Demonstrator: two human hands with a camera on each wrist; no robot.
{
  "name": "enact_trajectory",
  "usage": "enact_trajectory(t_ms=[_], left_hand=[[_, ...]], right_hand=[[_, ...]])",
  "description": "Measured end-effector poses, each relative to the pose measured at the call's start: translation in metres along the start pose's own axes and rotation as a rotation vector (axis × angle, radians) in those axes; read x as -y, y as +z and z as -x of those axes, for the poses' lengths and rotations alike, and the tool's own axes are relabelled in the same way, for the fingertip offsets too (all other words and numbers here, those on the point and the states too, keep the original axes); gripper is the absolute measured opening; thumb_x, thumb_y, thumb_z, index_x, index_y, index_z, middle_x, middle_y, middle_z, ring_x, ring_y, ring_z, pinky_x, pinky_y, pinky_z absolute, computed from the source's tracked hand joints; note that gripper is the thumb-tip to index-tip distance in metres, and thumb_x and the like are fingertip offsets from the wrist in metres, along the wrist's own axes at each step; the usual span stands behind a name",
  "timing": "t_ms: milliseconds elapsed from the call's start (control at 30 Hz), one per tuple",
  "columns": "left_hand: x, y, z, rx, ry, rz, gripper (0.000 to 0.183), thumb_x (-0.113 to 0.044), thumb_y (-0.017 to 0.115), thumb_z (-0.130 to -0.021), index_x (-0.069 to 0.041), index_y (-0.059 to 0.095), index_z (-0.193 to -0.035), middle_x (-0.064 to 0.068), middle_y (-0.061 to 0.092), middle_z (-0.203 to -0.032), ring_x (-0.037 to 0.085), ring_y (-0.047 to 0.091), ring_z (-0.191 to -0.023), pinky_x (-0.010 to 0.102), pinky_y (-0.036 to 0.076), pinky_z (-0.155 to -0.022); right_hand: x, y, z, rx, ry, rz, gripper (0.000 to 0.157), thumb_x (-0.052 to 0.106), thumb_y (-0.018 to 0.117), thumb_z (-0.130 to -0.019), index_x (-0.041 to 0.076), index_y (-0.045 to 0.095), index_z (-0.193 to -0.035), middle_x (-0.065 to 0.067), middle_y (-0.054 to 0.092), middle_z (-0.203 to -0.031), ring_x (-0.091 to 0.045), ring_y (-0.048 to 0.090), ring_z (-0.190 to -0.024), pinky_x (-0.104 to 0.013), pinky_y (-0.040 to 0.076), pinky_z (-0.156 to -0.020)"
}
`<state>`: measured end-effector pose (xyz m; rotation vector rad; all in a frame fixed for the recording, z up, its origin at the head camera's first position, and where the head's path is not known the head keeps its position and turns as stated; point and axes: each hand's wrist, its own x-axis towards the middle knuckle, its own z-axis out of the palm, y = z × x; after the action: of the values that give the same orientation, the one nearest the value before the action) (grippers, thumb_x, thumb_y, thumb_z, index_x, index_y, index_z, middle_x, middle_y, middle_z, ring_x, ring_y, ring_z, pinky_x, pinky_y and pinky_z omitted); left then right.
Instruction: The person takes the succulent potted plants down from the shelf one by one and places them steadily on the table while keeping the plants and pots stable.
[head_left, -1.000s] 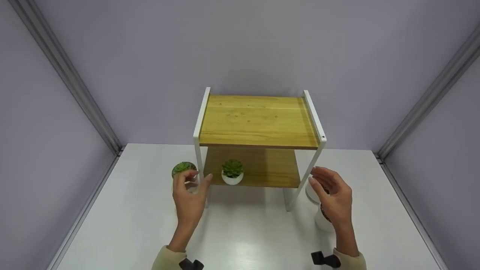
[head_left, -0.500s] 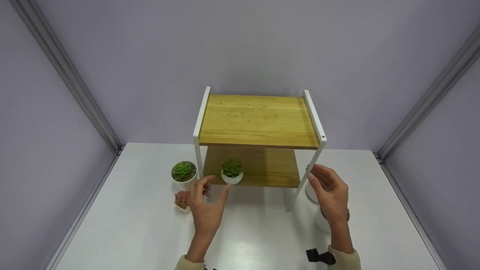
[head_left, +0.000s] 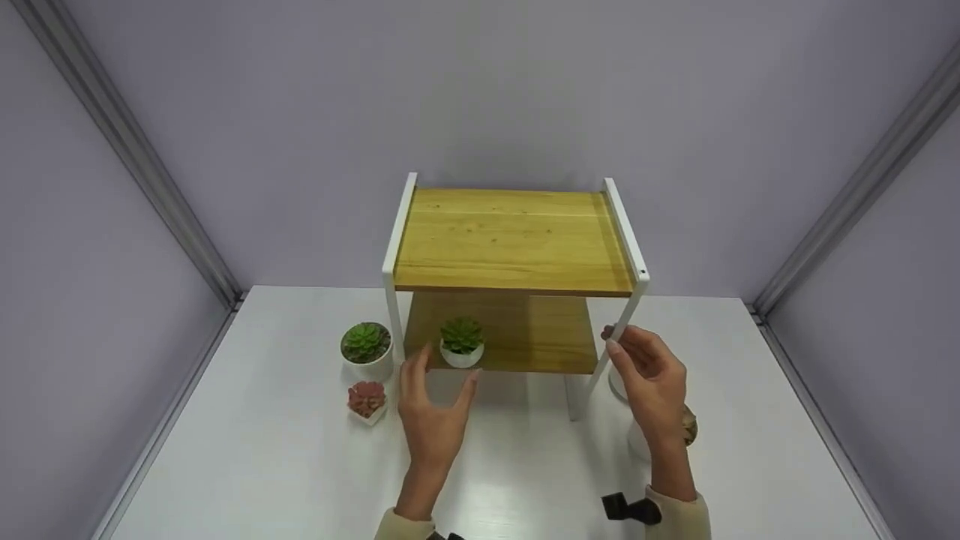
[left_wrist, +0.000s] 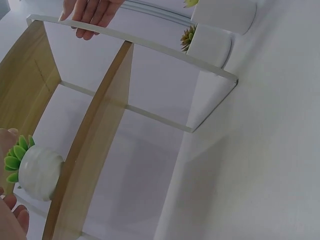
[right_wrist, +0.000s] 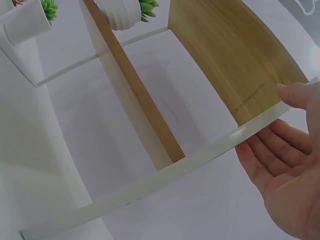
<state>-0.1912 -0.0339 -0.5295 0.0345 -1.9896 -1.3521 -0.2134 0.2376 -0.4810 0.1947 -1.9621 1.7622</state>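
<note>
A two-tier wooden shelf (head_left: 517,240) with white side frames stands on a white table. On its lower board, near the front left, sits a green succulent in a round white pot (head_left: 461,358). My left hand (head_left: 433,420) is just in front of this pot, thumb and fingers spread apart in a C shape. In the left wrist view, its fingertips (left_wrist: 22,217) are beside the pot (left_wrist: 40,172), with nothing held between them. My right hand (head_left: 651,379) holds the shelf's right front leg (right_wrist: 200,165), thumb on one side and curled fingers on the other.
Left of the shelf stand a green succulent in a white pot (head_left: 367,352) and a small reddish succulent (head_left: 367,401). White pots (head_left: 637,442) are partly hidden behind my right hand and wrist. Grey walls (head_left: 510,90) enclose the table.
My left hand has moved right, from over the plants on the left to the front of the potted succulent on the shelf. My right hand has shifted slightly left, onto the leg.
</note>
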Motion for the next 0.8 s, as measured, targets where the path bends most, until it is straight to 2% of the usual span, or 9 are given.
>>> enact_trajectory(t_ms=[133,333,500,633,800], left_hand=[[-0.003,0.008,0.001,0.001,-0.022,0.001,0.079,-0.023,0.093,-0.082,0.001,0.055,-0.147,0.023,0.056,-0.146,0.043,0.055,-0.139,0.064,0.049,-0.109],[-0.006,0.019,0.000,-0.014,-0.108,-0.014,0.091,-0.031,0.094,-0.080,0.001,0.049,-0.152,0.025,0.051,-0.150,0.045,0.051,-0.142,0.064,0.050,-0.109],[-0.008,0.026,-0.003,-0.048,-0.161,-0.003,0.097,-0.031,0.096,-0.078,0.001,0.044,-0.154,0.024,0.051,-0.154,0.044,0.048,-0.146,0.063,0.046,-0.114],[-0.011,0.031,-0.004,-0.044,-0.186,-0.013,0.099,-0.033,0.096,-0.077,0.000,0.043,-0.154,0.023,0.049,-0.155,0.043,0.047,-0.148,0.063,0.044,-0.117],[-0.013,0.036,-0.005,-0.034,-0.230,-0.033,0.106,-0.039,0.096,-0.075,-0.001,0.042,-0.158,0.025,0.044,-0.159,0.045,0.042,-0.150,0.063,0.044,-0.117]], right_hand=[[0.000,0.002,-0.002,-0.005,0.004,0.002,0.025,0.005,0.072,-0.099,0.001,0.073,-0.123,-0.019,0.077,-0.120,-0.014,0.076,-0.110,-0.021,0.057,-0.100],[0.001,0.005,-0.005,-0.021,0.024,-0.024,0.021,0.008,0.071,-0.100,0.001,0.075,-0.120,-0.018,0.079,-0.114,-0.014,0.077,-0.106,-0.022,0.058,-0.098],[0.000,0.008,-0.006,-0.052,0.042,-0.026,0.020,0.011,0.070,-0.102,0.002,0.075,-0.118,-0.008,0.081,-0.109,-0.013,0.077,-0.104,-0.022,0.059,-0.097],[-0.002,0.010,-0.007,-0.081,0.056,-0.044,0.019,0.013,0.069,-0.103,0.000,0.075,-0.115,-0.003,0.081,-0.102,-0.014,0.077,-0.101,-0.022,0.059,-0.095],[-0.003,0.012,-0.008,-0.097,0.064,-0.050,0.020,0.014,0.068,-0.103,-0.003,0.075,-0.110,-0.002,0.080,-0.095,-0.016,0.077,-0.094,-0.023,0.061,-0.091]])
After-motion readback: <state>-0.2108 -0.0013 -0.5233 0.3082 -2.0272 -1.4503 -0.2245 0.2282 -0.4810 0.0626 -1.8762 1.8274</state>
